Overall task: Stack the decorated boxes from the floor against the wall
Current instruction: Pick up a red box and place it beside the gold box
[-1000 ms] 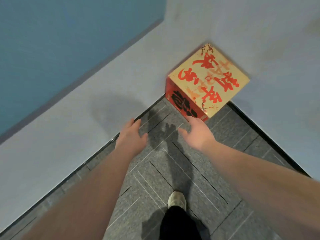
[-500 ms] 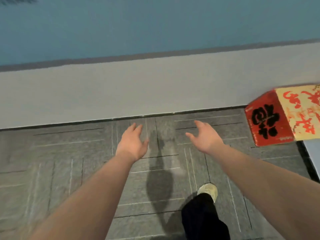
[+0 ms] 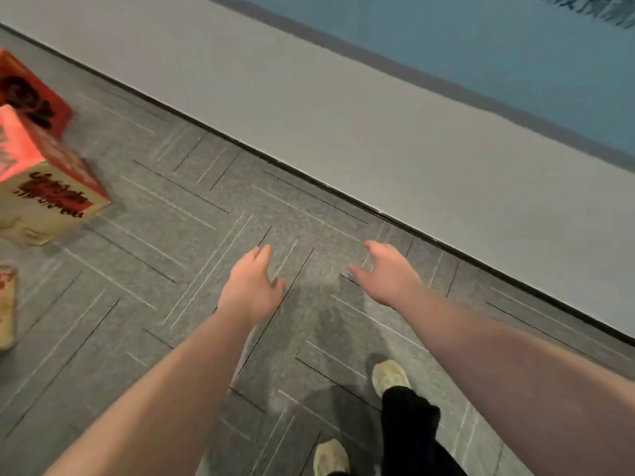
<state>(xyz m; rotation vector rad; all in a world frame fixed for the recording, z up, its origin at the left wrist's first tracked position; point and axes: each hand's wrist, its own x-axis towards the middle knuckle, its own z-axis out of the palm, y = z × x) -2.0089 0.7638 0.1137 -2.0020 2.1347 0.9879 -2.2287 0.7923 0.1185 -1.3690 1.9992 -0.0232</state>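
Nearest the camera, two pale worn shoes [image 3: 390,375] below black trouser legs [image 3: 409,431] stand on the grey carpet-tile floor [image 3: 171,338] with its thin pale and dark line pattern; half a second ago only one shoe showed.

Above them both bare forearms reach forward over the floor. The left hand [image 3: 252,290] is palm-down with its fingers straight and loosely together, holding nothing. The right hand [image 3: 386,273] is turned slightly inward, fingers relaxed and spread, thumb out to the left, also holding nothing. Their pose is much as it was in the earlier pictures, still apart with bare floor between them.

The view has swung left along the wall. The red-and-gold box in the corner, seen at the right edge half a second ago, is now out of sight. Instead, decorated boxes lie at the left edge: a cream and red cardboard box with dark lettering [image 3: 44,187] sits tilted on the floor, well apart from the left hand. Just behind it is a red box with black characters [image 3: 27,94], nearer the wall. A blurred cream-and-red sliver of another box [image 3: 7,304] shows at the left edge, nearer the camera.

Farthest, the pale grey wall [image 3: 378,115] meets the floor along a dark strip, with a blue band [image 3: 481,39] above.
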